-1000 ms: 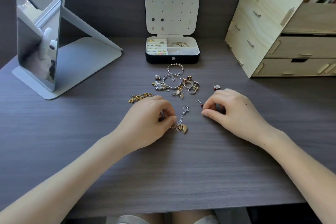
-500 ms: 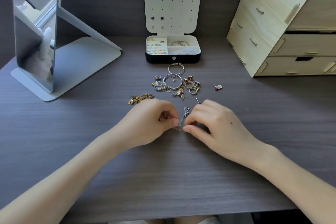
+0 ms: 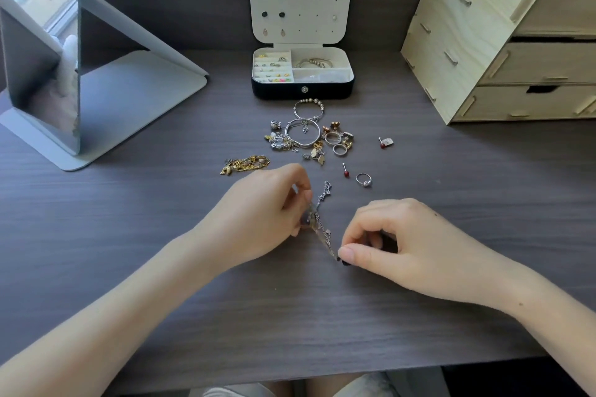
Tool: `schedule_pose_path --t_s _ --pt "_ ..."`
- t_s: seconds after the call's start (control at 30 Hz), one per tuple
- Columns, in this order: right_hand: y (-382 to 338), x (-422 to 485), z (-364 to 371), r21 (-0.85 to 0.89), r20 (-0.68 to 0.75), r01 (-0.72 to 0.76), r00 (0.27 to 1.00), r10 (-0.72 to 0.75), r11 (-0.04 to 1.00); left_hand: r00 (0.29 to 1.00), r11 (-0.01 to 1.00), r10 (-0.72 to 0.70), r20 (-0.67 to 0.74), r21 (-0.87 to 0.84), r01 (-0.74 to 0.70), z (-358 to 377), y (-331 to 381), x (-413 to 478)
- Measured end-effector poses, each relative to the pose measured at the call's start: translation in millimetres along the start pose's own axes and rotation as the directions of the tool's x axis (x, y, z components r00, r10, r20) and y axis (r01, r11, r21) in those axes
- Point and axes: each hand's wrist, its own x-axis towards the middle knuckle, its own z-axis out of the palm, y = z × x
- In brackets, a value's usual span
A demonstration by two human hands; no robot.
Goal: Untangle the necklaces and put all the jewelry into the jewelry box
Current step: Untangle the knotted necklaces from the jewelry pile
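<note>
The left grip (image 3: 267,203) is curled, thumb and fingertips pinching the upper part of a tangled silver necklace chain (image 3: 320,219). The right grip (image 3: 396,235) pinches the chain's lower end between thumb and forefinger. The chain runs slantwise between them just above the dark worktop (image 3: 290,316), and its free clasp end trails away past the left grip.

Just beyond lie a red-bead stud (image 3: 345,171) and a silver ring (image 3: 363,179), with a gold chain (image 3: 246,164) to the left. Farther back is a loose heap of bangles (image 3: 303,134), rings and earrings, and a small red-bead earring (image 3: 386,142) lies apart to the right.

Behind the heap stands the jewelry box (image 3: 303,92), its lid upright and its compartments already holding small pieces. A standing mirror (image 3: 42,74) is far left and a wooden drawer unit (image 3: 483,42) far right.
</note>
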Motion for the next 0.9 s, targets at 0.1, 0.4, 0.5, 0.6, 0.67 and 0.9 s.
schedule_pose_path --t_s 0.1,0.4,0.5,0.6,0.67,0.9 --pt "-2 -3 -1 -0.036 0.091 -0.003 0.996 0.006 0.999 0.999 0.995 0.037 -0.009 0.09 -0.036 0 -2 -5" --pt "-6 1 -3 -0.173 0.171 0.042 0.985 -0.012 0.984 0.984 0.979 0.162 -0.074 0.137 -0.151 -2 -19 -17" --pt "-4 5 -5 -0.234 0.129 0.039 0.992 -0.008 0.972 0.955 0.946 0.266 -0.129 0.224 -0.233 -4 -23 -22" --pt "-4 11 -7 -0.235 0.056 0.016 0.998 -0.003 0.972 0.915 0.911 0.36 -0.184 0.28 -0.302 -8 -25 -27" --pt "-6 15 -4 -0.183 -0.032 -0.028 0.999 0.023 0.983 0.88 0.87 0.431 -0.202 0.351 -0.346 -10 -25 -28" --pt "-16 30 15 -0.158 -0.118 -0.145 0.985 0.127 0.977 0.837 0.815 0.54 -0.095 0.308 -0.491 -9 -26 -34"
